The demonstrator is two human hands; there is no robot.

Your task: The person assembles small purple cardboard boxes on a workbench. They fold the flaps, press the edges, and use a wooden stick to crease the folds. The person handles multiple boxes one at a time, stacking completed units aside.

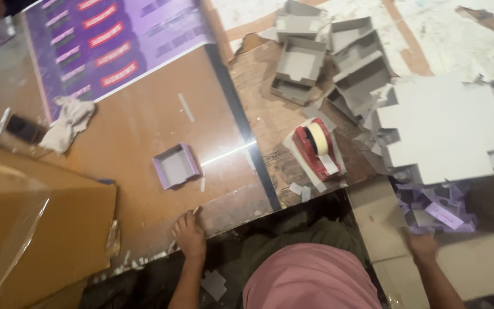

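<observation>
Brown work table (144,131): the largest surface, with a purple printed sheet (104,40) lying at its far edge. To the right, a stack of flat grey die-cut blanks (447,131), and beyond it a heap of folded grey trays (338,57).

Purple cut pieces (435,212) lie in a loose pile just below the blanks. Right hand (422,245) is at the near edge of this pile, touching it; blur hides the fingers, so I cannot tell whether it grips a piece.

Left hand (188,233) rests on the near table edge, fingers curled loosely, holding nothing.

One purple-wrapped tray (176,166) sits alone mid-table. Red tape dispenser (315,149) stands between tray and blanks.

Judgement: lift a single piece from the top, without dragging its neighbours; keep the left hand braced.
</observation>
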